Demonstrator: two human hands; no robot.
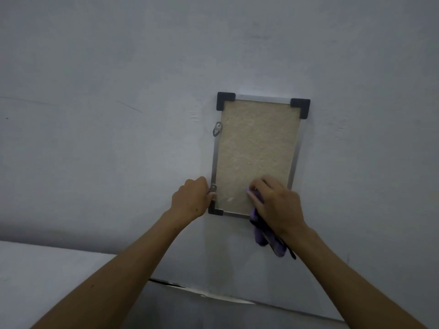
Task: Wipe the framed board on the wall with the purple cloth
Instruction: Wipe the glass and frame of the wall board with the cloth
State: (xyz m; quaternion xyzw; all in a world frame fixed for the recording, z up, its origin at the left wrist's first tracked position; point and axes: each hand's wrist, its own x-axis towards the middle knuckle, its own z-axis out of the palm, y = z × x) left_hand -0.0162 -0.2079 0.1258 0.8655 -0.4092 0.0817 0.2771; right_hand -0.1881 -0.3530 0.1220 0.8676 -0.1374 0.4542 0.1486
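A framed board (255,148) hangs on the pale wall, with a beige rough face, a thin metal frame and black corner caps. My right hand (275,203) grips the purple cloth (263,231) and presses it against the board's lower right part; the cloth's loose end hangs below the frame under my wrist. My left hand (191,198) holds the frame's left edge near the lower left corner, fingers curled round it. The board's lower right corner is hidden behind my right hand.
A metal hanger clip (217,129) sticks out at the frame's left edge. The wall (118,115) is bare all round. A white surface (47,276) lies at the lower left, and a cracked seam (171,283) runs below the board.
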